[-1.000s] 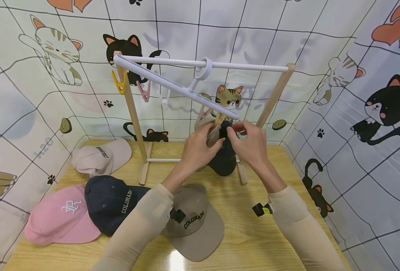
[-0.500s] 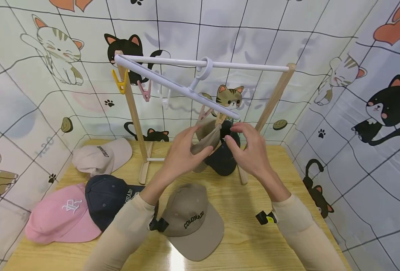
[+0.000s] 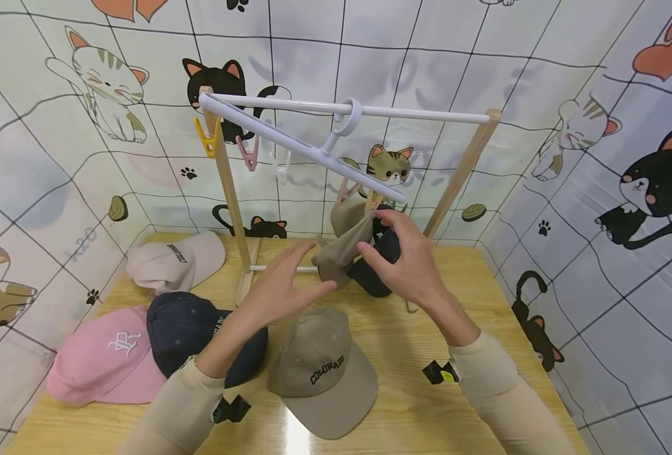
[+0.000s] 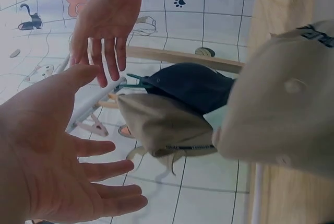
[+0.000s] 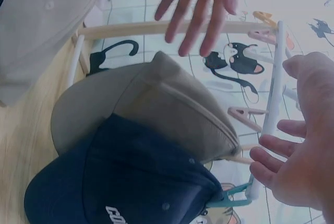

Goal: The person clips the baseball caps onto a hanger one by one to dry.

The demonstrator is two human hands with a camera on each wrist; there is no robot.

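A taupe cap [image 3: 345,249] hangs by a pale orange clip [image 3: 373,200] from the right end of a lavender hanger [image 3: 307,148]. Just behind it a navy cap [image 5: 130,177] hangs from a green clip [image 5: 229,197]. My right hand [image 3: 409,259] is by the two hung caps, its fingers loosely bent; in the right wrist view it appears apart from them. To the left of the taupe cap, my left hand [image 3: 279,281] is spread and holds nothing, as the left wrist view shows its bare palm [image 4: 42,145].
On the table [image 3: 409,392] lie a second taupe cap [image 3: 324,373], another navy cap [image 3: 184,328], a pink cap [image 3: 108,360] and a beige cap [image 3: 176,260]. The hanger hooks over a white rail [image 3: 427,114] on wooden posts. Yellow [image 3: 207,137], pink and white clips dangle at left.
Both hands have come off the hung taupe cap. The left hand has drawn back to the left and down with fingers spread. The taupe cap now hangs lower and tilted left from its clip.
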